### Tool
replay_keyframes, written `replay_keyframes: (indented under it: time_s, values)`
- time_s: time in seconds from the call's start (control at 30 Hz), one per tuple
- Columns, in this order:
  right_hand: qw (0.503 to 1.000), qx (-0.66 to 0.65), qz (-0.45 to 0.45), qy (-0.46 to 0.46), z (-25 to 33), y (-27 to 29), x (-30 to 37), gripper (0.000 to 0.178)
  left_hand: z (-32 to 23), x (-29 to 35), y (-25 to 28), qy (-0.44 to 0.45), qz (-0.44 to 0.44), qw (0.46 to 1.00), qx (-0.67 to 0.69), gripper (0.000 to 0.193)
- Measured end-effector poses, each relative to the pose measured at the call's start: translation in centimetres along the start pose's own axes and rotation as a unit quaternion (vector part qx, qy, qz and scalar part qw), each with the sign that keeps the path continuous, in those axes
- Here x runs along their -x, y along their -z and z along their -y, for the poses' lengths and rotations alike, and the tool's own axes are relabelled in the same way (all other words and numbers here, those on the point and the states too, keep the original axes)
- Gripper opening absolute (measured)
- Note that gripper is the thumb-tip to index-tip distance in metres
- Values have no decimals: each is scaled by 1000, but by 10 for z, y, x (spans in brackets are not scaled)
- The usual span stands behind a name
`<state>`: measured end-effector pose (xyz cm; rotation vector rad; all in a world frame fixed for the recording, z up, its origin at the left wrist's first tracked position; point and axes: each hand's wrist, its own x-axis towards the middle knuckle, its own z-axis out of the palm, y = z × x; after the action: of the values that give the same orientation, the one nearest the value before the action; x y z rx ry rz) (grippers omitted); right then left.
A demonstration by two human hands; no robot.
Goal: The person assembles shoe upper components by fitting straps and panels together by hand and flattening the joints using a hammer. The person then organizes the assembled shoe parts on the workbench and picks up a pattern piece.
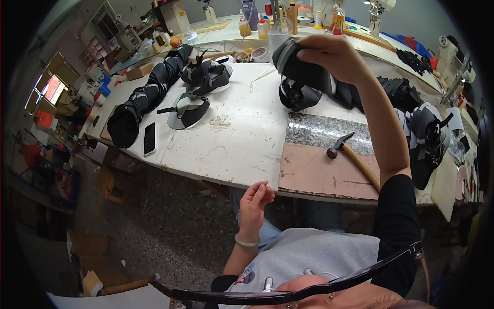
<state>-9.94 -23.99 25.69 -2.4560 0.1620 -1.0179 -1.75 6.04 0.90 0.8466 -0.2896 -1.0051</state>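
Looks like a small sewing workshop, probably for footwear, judging by white sewing machines point(380, 5) along the rear bench point(226, 38), with a thread spool point(318, 20) and squeeze bottles point(245, 28) of amber liquid between them. Fits, too, with a hammer point(362, 166) across a pink work board point(309, 170) and speckled stone slab point(309, 126), and with black strapped pieces point(208, 76) on a scuffed white worktable point(242, 129).
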Motion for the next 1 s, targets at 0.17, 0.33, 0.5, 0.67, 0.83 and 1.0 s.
replay_keyframes:
  time_s: [0.17,0.33,0.5,0.67,0.83,1.0]
  values:
    - [946,264,129,135,-75,-77,8,9,41,-22,29,-45,-112,977,-177,22]
    - [921,330,183,100,-143,-153,92,3,48,-19,36,-43,-81,979,-185,22]
    - [900,415,112,71,-117,-162,107,5,47,-22,41,-43,-78,978,-189,23]
    - [898,434,66,32,-131,-171,114,29,48,-27,39,-51,-83,979,-177,22]
    - [908,406,91,-48,-151,-165,96,40,49,-27,39,-51,-84,980,-176,21]
    - [941,331,-22,-59,-161,-184,71,53,49,-28,42,-57,-88,980,-171,21]
